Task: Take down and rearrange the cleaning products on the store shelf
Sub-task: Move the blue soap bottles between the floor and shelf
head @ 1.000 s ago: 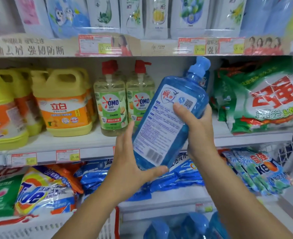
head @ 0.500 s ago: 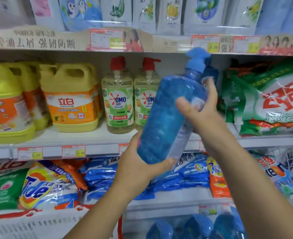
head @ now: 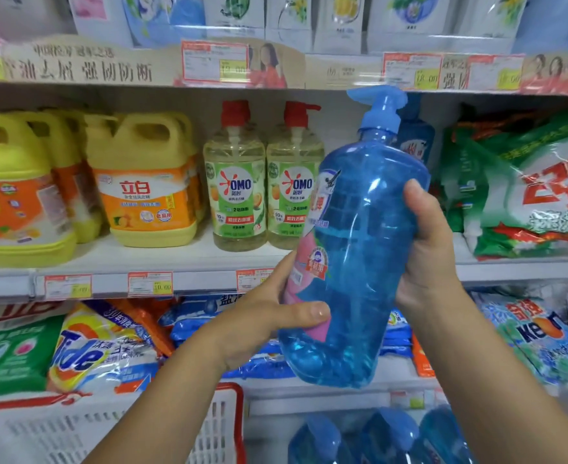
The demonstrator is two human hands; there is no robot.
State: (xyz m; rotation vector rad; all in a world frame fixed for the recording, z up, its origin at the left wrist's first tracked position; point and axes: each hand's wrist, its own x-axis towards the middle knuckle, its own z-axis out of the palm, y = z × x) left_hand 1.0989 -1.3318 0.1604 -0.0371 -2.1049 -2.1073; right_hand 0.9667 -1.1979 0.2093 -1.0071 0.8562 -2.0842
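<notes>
A large blue pump bottle (head: 359, 256) is held up in front of the middle shelf (head: 192, 259), nearly upright, its pink front label turned to the left. My left hand (head: 262, 316) grips its lower left side, thumb across the front. My right hand (head: 430, 249) wraps round its right side. Behind it on the shelf stands another blue pump bottle (head: 414, 142), mostly hidden. Two OMO bottles with red pumps (head: 264, 182) stand just left of it.
Yellow jugs (head: 142, 182) fill the shelf's left part, green detergent bags (head: 530, 195) its right. Bagged powders, among them Tide (head: 98, 349), lie on the shelf below. A white basket with a red rim (head: 115, 426) sits bottom left, several blue bottles (head: 386, 437) bottom centre.
The blue bottle has been turned in both hands: its white back label faced me a second ago, now its side and pink front label show. It stands more upright.
</notes>
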